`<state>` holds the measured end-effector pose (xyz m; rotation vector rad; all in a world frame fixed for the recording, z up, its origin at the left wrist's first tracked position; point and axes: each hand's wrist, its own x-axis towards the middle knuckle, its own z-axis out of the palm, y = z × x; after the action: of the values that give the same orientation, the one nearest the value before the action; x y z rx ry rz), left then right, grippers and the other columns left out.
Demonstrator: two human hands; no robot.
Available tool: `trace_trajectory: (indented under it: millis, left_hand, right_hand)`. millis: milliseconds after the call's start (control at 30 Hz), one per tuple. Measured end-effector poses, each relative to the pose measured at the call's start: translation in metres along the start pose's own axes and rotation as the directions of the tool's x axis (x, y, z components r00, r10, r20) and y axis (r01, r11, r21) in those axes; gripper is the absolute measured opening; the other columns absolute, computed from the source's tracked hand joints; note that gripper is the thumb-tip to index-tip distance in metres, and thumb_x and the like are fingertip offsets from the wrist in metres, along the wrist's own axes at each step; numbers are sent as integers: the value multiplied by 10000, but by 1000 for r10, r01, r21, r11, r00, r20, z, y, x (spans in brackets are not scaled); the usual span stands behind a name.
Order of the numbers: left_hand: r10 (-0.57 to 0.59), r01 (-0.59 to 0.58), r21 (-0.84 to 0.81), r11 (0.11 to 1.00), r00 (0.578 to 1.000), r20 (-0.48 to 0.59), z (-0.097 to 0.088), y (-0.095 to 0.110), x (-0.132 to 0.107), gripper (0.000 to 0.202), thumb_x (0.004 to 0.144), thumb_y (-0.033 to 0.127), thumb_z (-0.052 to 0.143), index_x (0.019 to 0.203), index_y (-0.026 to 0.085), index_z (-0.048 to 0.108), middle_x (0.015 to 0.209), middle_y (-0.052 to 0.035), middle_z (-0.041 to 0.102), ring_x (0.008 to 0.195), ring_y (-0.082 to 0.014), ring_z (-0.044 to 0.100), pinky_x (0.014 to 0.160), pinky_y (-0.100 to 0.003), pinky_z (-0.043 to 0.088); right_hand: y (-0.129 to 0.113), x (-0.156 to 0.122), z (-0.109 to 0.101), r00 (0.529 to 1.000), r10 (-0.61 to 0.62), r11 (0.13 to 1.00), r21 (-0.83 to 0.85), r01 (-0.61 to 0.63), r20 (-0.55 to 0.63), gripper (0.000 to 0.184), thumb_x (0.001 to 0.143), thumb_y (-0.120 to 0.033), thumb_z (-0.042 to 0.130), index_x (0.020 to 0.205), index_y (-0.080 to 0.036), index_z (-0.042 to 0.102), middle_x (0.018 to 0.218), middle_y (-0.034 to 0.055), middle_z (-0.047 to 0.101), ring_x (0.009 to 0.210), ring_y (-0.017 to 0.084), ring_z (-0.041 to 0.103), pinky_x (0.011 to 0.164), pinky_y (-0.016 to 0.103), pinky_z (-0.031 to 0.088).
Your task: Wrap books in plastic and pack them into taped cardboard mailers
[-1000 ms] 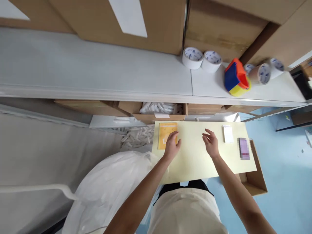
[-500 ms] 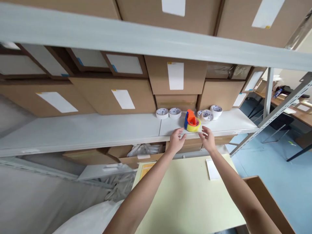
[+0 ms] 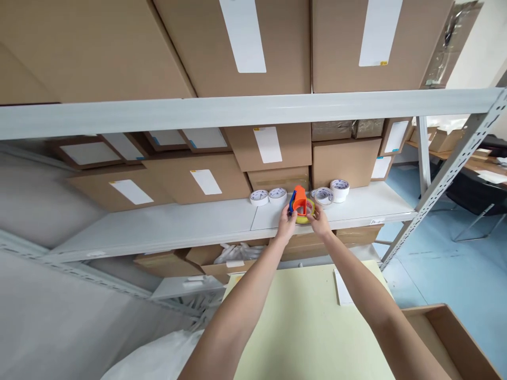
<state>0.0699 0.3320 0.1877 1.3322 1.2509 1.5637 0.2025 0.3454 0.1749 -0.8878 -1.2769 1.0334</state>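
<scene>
An orange and blue tape dispenser (image 3: 300,197) with a yellow tape roll (image 3: 303,219) is at the front of the grey shelf (image 3: 206,221). My left hand (image 3: 285,226) grips its left, blue side, with the fingers closed around the edge. From the other side my right hand (image 3: 320,221) pinches the yellow roll. Whether the dispenser still rests on the shelf I cannot tell. Two white tape rolls (image 3: 259,198) lie behind it to the left. To its right are several more white tape rolls (image 3: 325,196), some of them stacked.
Cardboard boxes (image 3: 344,161) line the back of the shelf, below a metal beam (image 3: 253,111). Below my arms is a pale yellow tabletop (image 3: 297,316) bearing a white paper (image 3: 344,287). An open carton (image 3: 455,338) stands at lower right. A shelf post (image 3: 439,184) rises on the right.
Both hands have moved forward and closed on the tape dispenser; before, they were apart and open in front of it. The camera view has tilted upward.
</scene>
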Motion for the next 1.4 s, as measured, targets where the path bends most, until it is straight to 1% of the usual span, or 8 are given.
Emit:
trace_trajectory:
  millis: [167,333,500,733,867,967,1200,1400]
  left_hand:
    - [79,-81,-15,997,995,-67,-8,23,-55,504,889,582,462,1219,205,509,1283,-120,593,1156,-214,584,911,-341,506]
    - [-76,76,-18,997,996,-45,-15,24,-144,475,914,619,357,1108,235,558,1181,-95,636,1082,-202,618,825,-324,545]
    - [-305,306,-11,952,951,49,-8,-11,-229,596,880,683,349,1255,247,505,1329,-121,561,1215,-239,554,850,-347,550]
    - [-610,615,15,788,778,151,3,-78,-310,652,840,719,396,1292,265,513,1444,-120,476,1315,-262,474,925,-397,526]
    - [-724,735,23,678,662,194,8,-106,-339,644,832,697,457,1298,255,510,1449,-127,479,1324,-274,471,957,-425,507]
    - [-773,784,31,620,604,195,13,-122,-354,623,845,675,465,1301,253,508,1465,-125,464,1334,-275,463,979,-434,493]
    - [-799,812,29,583,567,201,28,-148,-370,582,863,624,485,1308,249,511,1453,-125,481,1314,-260,489,995,-433,485]
    - [-815,830,31,557,539,212,38,-155,-371,599,833,602,544,1313,243,521,1427,-126,510,1286,-259,518,984,-449,488]
  right_hand:
    - [-32,-54,-13,997,-25,997,66,29,-67,489,782,-412,639,1220,-220,538,1330,121,583,1239,263,549,990,434,488]
    - [-41,-143,-38,992,43,999,7,-43,-120,390,829,-458,607,1141,-225,590,1220,121,653,1135,259,621,920,434,539]
    - [-7,-230,-64,955,216,973,-38,-228,-201,397,813,-501,612,1089,-216,625,1179,131,664,1132,270,618,901,444,550]
    - [52,-325,-97,862,412,873,-142,-466,-296,478,792,-584,590,1074,-208,675,1142,140,675,1083,284,631,889,471,545]
    - [70,-359,-114,813,494,809,-180,-559,-307,500,778,-603,592,1053,-197,691,1110,141,688,1069,283,636,908,466,529]
    - [80,-373,-124,777,542,774,-169,-610,-321,521,766,-607,600,1062,-188,688,1135,146,683,1084,287,628,927,475,514]
    - [107,-384,-137,737,577,722,-203,-662,-351,538,772,-591,587,1124,-190,656,1196,143,661,1128,280,603,950,478,495]
    - [120,-382,-145,696,617,678,-200,-707,-367,589,756,-544,600,1210,-169,594,1279,164,608,1190,287,570,963,467,490]
